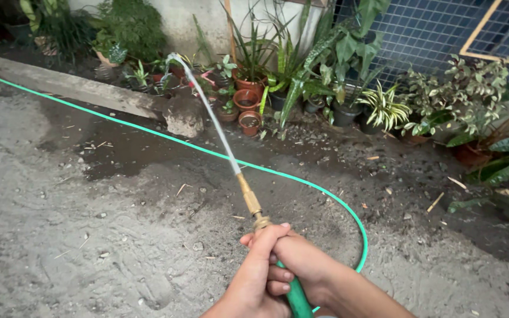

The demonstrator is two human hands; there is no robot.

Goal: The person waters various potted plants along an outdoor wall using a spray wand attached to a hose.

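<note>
- Concrete slab (pixel 72 87): long, grey, lying at an angle along the far left edge of the ground, ending at a rough stone (pixel 184 118).
- Ground (pixel 60 235): bare sandy dirt, grey and dry at left and near the viewer, dark and wet in a band before the plants; scattered twigs and pebbles.
- Hose (pixel 148 131): thin, green, running from the far left edge across the dirt, curving round at right and coming back to the hands.
- Water jet (pixel 207 112): narrow stream leaving the nozzle, arcing up and left, dropping among the small pots.
- Clay pots (pixel 247 103): several, terracotta, standing close together near the wall, some with small plants.
- Left hand (pixel 254 277): fingers (pixel 266 235) clenched around the hose just behind the nozzle, bottom centre.
- Nozzle (pixel 250 200): brass, slim, pointing up and left from the hands, fitted to the hose end.
- Right hand (pixel 301 259): fingers wrapped over the left hand and the hose, grasping it.
- Leafy plants (pixel 337 53): tall green ones in dark pots, right of the clay pots.
- Wire mesh (pixel 431 29): dark grid with a wooden frame, upper right, behind variegated shrubs (pixel 466 88).
</note>
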